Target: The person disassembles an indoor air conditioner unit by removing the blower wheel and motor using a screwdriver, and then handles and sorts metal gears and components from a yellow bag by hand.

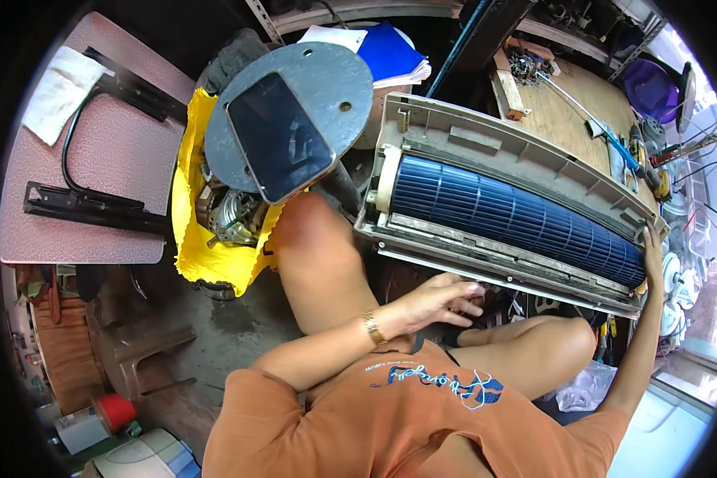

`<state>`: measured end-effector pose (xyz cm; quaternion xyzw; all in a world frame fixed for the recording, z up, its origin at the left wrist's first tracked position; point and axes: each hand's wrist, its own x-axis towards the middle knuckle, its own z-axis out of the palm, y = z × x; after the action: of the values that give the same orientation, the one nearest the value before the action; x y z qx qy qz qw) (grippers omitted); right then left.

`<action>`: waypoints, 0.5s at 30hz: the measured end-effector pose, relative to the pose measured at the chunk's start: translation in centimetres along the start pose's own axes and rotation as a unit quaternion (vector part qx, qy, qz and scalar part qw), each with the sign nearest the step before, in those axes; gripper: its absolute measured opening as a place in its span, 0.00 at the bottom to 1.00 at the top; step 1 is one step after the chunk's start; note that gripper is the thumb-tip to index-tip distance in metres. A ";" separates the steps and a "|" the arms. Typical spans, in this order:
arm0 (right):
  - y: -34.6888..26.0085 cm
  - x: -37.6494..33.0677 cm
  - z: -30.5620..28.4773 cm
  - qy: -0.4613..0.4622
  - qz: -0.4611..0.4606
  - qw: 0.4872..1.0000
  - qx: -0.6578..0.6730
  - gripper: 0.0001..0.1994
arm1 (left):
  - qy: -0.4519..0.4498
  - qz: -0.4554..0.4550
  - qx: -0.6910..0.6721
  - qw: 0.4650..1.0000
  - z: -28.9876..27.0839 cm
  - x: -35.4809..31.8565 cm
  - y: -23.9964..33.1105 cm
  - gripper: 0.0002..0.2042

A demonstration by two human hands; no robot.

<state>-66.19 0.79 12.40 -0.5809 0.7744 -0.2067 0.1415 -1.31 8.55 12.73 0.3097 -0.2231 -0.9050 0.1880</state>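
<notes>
A beige air-conditioner indoor unit (486, 147) lies open in front of my knees, its long blue blower wheel (518, 215) exposed. My left hand (442, 301), with a gold bracelet at the wrist, rests with fingers spread just below the unit's near rim (486, 271), nothing clearly in it. My right hand (653, 247) reaches out to the unit's far right end and grips its corner. My orange shirt fills the bottom of the view.
A dark phone (279, 135) lies on a round grey metal plate (334, 76) above a yellow bag (207, 255) holding a motor. A pink table (111, 151) at left carries black brackets and a white cloth. A wooden bench (570, 107) with tools stands behind.
</notes>
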 end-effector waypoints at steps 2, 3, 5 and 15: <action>-0.5 -0.4 0.2 0.000 0.019 0.999 -0.041 0.28 | -0.016 0.001 0.047 0.999 -3.0 -2.0 0.3 0.28; -0.1 -0.7 -0.1 0.019 -0.005 0.995 -0.098 0.28 | 0.007 0.009 0.102 0.995 -3.8 -3.2 0.9 0.24; -0.5 -0.9 0.1 0.035 -0.026 0.981 -0.187 0.30 | 0.051 0.028 0.234 0.971 -5.7 -5.7 2.5 0.17; -31.2 -4.5 7.5 0.102 -0.280 0.953 -0.045 0.34 | 0.405 0.440 0.561 0.573 -10.3 -5.1 11.4 0.40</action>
<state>-35.26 -3.54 20.87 -0.7560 0.5996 -0.2611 -0.0284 11.41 -1.41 13.82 0.5514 -0.6954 -0.1850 0.4221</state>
